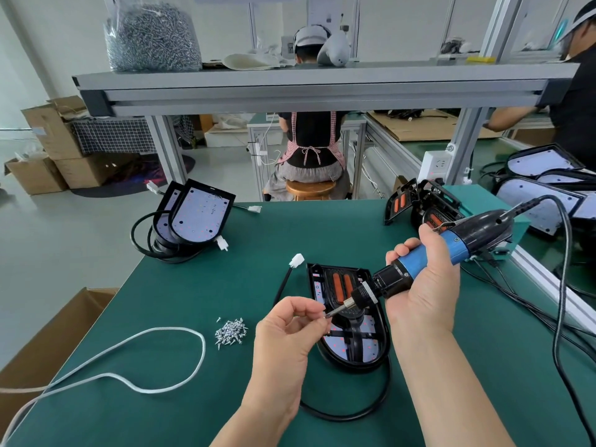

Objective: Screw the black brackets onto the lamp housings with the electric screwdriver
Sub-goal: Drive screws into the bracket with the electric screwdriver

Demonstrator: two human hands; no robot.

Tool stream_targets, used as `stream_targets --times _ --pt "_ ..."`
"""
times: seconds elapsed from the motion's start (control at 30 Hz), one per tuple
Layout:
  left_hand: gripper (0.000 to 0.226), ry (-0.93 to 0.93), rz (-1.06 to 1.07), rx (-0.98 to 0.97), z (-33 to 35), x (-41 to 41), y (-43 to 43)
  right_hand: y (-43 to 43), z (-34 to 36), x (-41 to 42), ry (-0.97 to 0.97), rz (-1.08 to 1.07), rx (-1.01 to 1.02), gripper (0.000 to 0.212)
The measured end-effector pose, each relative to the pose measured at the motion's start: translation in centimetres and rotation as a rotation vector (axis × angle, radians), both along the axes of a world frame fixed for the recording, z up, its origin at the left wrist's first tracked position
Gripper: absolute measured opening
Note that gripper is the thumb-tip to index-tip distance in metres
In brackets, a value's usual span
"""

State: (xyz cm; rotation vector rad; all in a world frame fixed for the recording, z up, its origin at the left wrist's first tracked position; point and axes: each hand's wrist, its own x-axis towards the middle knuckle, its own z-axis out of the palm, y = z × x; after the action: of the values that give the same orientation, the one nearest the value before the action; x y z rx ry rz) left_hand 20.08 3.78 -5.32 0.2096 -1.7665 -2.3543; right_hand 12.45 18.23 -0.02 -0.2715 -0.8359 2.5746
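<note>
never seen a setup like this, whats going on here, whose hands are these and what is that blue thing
This is one picture from a camera worn on a person's head, looking down at their own two hands at a green work table. The right hand grips an electric screwdriver, the blue and black tool with a cable. The left hand seems to pinch a small screw against its tip. Below lies a black lamp housing. Left of it sit a pile of loose screws and a white cord. More housings stand further back.

Right hand [422,295] grips the electric screwdriver [429,257] over the lamp housing [353,345]; left hand [283,337] pinches its bit [335,311].
</note>
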Motion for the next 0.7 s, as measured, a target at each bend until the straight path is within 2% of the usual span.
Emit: stream_targets --times 0.13,0.4,0.53,0.6,0.7 --pt "0.034 0.086 0.072 -0.181 0.1 0.2 0.6 -0.1 0.0 -0.3 -0.031 -0.039 -0.005 0.015" --pt "0.032 0.110 0.083 -0.288 -0.7 -0.5 0.7 0.3 -0.5 -1.2 -0.071 -0.049 -0.020 0.017" --pt "0.036 0.071 0.044 -0.301 -1.1 -1.6 -0.3 0.8 -0.3 -2.5 -0.070 -0.054 -0.021 0.017" --pt "0.034 0.047 0.090 -0.311 -1.3 -2.5 -0.9 1.1 -0.1 -3.3 -0.066 -0.063 -0.017 0.017" --pt "0.019 -0.069 0.206 -0.339 -1.9 -4.1 -1.6 1.3 0.2 -4.5 -0.054 -0.069 -0.004 0.017"
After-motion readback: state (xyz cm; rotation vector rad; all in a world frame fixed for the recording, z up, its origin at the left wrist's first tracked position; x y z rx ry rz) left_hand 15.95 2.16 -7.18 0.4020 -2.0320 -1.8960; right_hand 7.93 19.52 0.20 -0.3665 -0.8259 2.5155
